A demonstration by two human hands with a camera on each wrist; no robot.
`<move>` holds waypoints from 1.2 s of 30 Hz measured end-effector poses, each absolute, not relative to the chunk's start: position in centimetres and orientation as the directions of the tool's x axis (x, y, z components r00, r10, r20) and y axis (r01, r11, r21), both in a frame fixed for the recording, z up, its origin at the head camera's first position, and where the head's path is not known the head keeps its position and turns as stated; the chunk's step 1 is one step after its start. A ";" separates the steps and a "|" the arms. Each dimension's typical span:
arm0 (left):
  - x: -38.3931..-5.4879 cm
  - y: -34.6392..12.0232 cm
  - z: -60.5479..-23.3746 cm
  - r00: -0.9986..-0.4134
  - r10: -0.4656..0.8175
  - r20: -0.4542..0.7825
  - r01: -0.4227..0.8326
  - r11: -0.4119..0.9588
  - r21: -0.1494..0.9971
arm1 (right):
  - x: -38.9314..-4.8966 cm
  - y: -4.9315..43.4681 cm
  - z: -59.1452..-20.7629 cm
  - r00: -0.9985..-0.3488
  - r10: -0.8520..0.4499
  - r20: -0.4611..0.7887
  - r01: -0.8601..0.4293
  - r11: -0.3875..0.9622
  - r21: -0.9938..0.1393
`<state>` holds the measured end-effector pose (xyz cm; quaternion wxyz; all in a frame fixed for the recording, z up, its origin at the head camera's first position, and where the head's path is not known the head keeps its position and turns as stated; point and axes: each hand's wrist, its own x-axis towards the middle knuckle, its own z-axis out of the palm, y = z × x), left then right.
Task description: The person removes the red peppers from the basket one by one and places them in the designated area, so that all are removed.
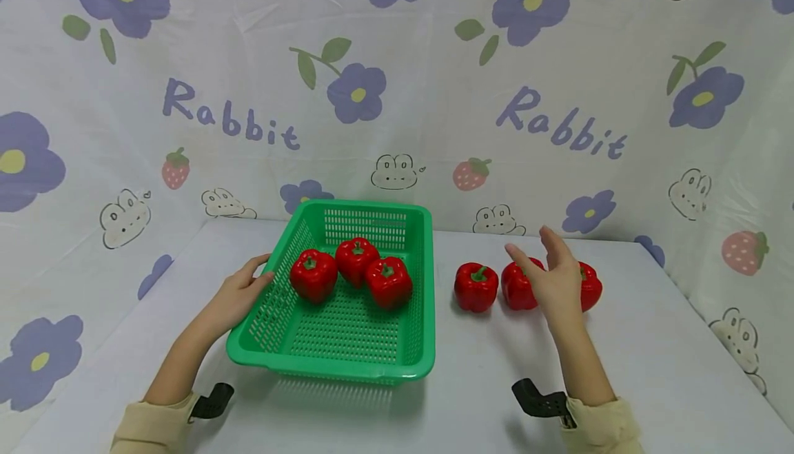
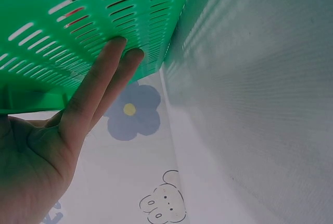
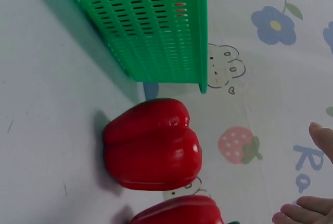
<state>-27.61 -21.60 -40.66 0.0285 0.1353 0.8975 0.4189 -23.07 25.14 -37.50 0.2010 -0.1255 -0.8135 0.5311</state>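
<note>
Currently: left hand [image 1: 240, 292] is at the green basket [image 1: 335, 368]'s 9 o'clock side, gripping its edge, two fingers extended along the outer wall. Basket sits on the white table [image 1: 471, 385], holding three red peppers [image 1: 313, 276] bunched toward its 12. Three more, the loose peppers [image 1: 476, 289], run in a row off basket's 3 o'clock. Right hand [image 1: 558, 285] hovers over the row's 3 o'clock end, thumb and fingers spread, nothing grasped. Both cuffs [image 1: 602, 426] are beige.
</note>
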 end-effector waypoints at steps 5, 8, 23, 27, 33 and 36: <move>-27.7 -21.7 -40.7 -0.963 0.264 0.061 0.218 0.618 0.755 | -23.1 24.4 -37.6 -0.905 0.383 0.187 -0.017 0.407 -0.913; -27.7 -21.7 -40.8 -0.963 0.263 0.063 0.219 0.621 0.753 | -23.1 23.8 -37.6 -0.915 0.359 0.184 -0.023 0.408 -0.913; -27.6 -21.5 -40.9 -0.962 0.263 0.073 0.225 0.613 0.757 | -23.9 20.6 -37.8 -0.941 0.261 0.214 -0.095 0.405 -0.910; -27.6 -21.5 -40.9 -0.962 0.264 0.072 0.225 0.611 0.759 | -24.2 19.9 -38.0 -0.945 0.243 0.217 -0.106 0.400 -0.910; -27.5 -21.4 -40.7 -0.963 0.260 0.073 0.224 0.619 0.753 | -24.6 18.6 -38.2 -0.951 0.212 0.226 -0.125 0.407 -0.905; -27.6 -21.4 -40.8 -0.963 0.259 0.071 0.223 0.625 0.748 | -24.8 17.9 -38.3 -0.954 0.196 0.228 -0.132 0.407 -0.904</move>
